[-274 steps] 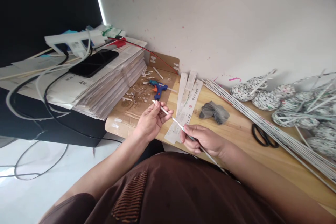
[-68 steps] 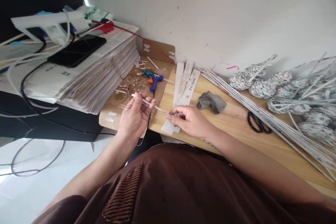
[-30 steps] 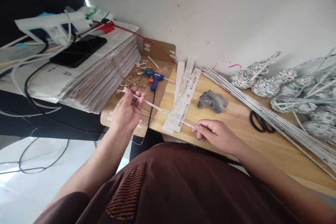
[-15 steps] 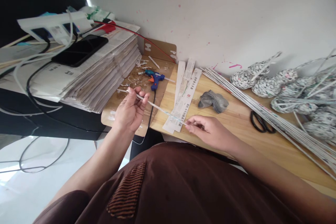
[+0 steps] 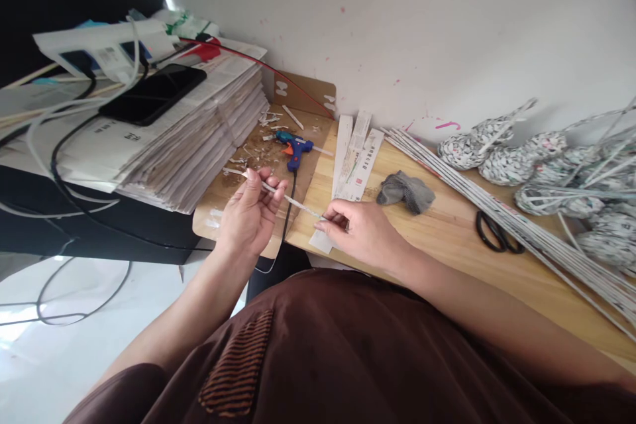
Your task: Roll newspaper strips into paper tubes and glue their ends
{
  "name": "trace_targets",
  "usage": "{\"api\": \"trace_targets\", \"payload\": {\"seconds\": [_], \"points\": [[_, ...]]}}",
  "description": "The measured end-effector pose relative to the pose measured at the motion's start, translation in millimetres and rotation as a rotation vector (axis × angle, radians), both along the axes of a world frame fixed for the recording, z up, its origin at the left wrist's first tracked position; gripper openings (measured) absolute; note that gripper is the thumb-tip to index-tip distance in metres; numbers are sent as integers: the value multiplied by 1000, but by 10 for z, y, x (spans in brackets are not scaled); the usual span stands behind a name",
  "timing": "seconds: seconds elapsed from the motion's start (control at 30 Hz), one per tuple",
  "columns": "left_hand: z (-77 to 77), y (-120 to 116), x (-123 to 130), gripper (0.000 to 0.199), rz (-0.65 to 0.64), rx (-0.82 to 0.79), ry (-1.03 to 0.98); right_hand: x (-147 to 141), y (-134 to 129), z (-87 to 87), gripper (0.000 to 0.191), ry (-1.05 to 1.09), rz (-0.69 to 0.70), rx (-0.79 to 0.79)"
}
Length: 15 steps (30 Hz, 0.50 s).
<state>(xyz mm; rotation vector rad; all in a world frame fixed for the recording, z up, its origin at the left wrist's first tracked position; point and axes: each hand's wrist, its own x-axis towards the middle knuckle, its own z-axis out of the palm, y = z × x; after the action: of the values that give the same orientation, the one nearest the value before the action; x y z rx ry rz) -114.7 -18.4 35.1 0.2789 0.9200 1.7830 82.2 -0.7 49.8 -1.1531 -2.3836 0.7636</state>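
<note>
Across the centre and right of the frame we saw the pale, wood-grained table (image 5: 447, 232), with a thick stack of folded grey-white newspapers (image 5: 199, 139) at the left. A long bundle of slim white rods (image 5: 477, 195) ran slantwise down the right side. Below the centre, the person's right hand (image 5: 365, 232) had moved up and left within the last half-second, toward the left hand (image 5: 251, 215), and it covered the lower part of the flat, printed white paper strips (image 5: 365, 165). Less of the thin white tube, which looked like rolled paper (image 5: 298, 204), showed between the two hands; we took this as a fresh hold further along it.

The tube sloped from left of centre down toward the middle of the frame, in the air in front of the blue glue gun (image 5: 298, 156). Near its upper end, the left fingers were curled narrowly about it, thumb pressed on top. At its lower end the right fingers were closed in a pinch, and whatever lay beyond them was hidden under that hand.
</note>
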Motion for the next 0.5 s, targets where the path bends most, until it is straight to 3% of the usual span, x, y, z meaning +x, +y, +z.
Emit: {"api": "trace_targets", "payload": {"seconds": [0.13,0.37,0.5], "points": [[7,33,-62,22,34,-10,6,234,-44,23,33,-44,-23,-109],[63,67,-150,25,71,-38,3,728,-169,-58,25,-126,-169,-271],[76,92,-145,28,70,-60,0,796,-192,-69,32,-34,-112,-462]]}}
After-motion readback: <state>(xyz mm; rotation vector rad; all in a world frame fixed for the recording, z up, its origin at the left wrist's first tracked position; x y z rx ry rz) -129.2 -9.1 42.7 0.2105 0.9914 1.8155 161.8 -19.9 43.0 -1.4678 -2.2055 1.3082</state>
